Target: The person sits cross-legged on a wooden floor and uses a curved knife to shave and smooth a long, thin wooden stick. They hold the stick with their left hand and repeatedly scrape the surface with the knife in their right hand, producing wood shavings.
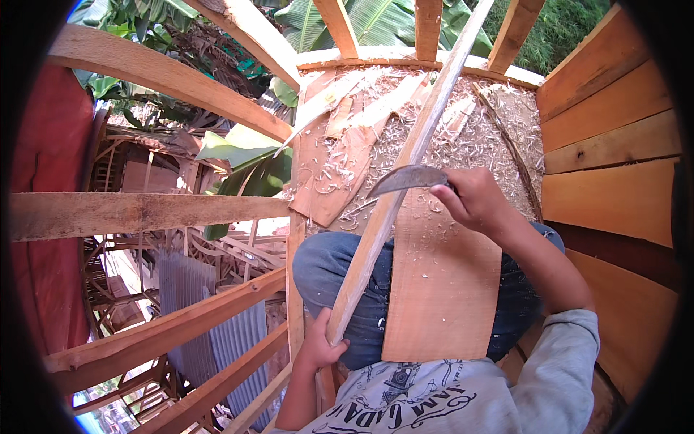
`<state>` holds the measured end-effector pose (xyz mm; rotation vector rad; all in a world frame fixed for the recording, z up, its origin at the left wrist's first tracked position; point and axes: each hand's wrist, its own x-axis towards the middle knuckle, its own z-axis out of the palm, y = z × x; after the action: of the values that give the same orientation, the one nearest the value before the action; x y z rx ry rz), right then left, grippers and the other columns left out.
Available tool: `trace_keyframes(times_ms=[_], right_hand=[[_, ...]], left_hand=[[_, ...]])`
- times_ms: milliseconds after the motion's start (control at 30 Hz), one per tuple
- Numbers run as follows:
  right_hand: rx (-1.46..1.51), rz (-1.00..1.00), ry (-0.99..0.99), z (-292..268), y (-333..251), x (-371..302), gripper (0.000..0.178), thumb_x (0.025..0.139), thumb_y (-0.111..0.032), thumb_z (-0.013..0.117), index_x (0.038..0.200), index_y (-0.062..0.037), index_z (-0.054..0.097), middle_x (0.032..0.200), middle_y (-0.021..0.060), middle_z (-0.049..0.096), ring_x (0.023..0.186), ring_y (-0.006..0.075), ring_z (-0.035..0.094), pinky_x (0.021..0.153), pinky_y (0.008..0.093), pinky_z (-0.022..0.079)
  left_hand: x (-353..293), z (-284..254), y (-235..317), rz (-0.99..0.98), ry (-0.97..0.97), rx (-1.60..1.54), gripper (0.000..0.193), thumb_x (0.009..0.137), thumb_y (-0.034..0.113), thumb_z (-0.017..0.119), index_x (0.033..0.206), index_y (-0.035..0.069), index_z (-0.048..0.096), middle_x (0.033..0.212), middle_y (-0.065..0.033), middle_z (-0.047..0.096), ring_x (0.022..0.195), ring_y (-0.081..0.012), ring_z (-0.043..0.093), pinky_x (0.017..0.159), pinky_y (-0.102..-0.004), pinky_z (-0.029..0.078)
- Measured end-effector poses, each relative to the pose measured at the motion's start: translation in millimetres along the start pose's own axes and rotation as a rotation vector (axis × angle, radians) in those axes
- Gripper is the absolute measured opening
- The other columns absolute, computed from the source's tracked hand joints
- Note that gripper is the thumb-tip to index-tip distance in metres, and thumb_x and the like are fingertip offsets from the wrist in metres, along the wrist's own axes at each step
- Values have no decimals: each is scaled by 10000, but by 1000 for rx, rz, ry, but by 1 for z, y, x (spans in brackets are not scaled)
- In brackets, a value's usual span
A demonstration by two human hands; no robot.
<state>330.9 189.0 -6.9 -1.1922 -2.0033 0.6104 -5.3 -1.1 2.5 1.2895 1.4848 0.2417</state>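
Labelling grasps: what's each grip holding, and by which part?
Left grip: the long wooden strip, by its near end. Right grip: the curved knife, by its handle, which is largely hidden.

Strong daylight is pouring in from the open far side, washing out the far rail (408,56) and bleaching nearby shavings (365,76). Plank wall (603,199) on the right is sitting in softer, warmer shade. Soft shadow is falling across the lap board (441,311) below the right hand (473,199). Fisheye is bending slats (144,215) toward a black rim, with blue fringing showing lower left.
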Motion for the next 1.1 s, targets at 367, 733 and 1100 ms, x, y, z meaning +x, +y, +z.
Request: trace_keyframes(times_ms=[367,733,1100], right_hand=[[-141,-146,-124,14,10,1,420,928,-339,526,675,-10,588,495,135,523,415,273,529,425,358,401],[345,413,271,11,51,20,504,981,-357,427,599,-39,512,452,12,395,397,101,381,389,306,300],[-99,-191,-228,17,-5,-7,415,814,-415,644,643,-59,518,529,90,519,449,268,549,432,362,428]], left_hand=[[6,-14,-15,-27,-182,-452,451,619,22,655,1034,39,480,745,-4,467,672,-95,457,611,-246,388],[9,-15,-15,-57,-204,-374,458,624,24,638,1053,34,480,739,7,456,672,-91,450,617,-239,386],[4,-11,-12,-65,-143,-327,450,641,56,664,1054,27,486,787,-25,475,723,-115,479,664,-263,408]])
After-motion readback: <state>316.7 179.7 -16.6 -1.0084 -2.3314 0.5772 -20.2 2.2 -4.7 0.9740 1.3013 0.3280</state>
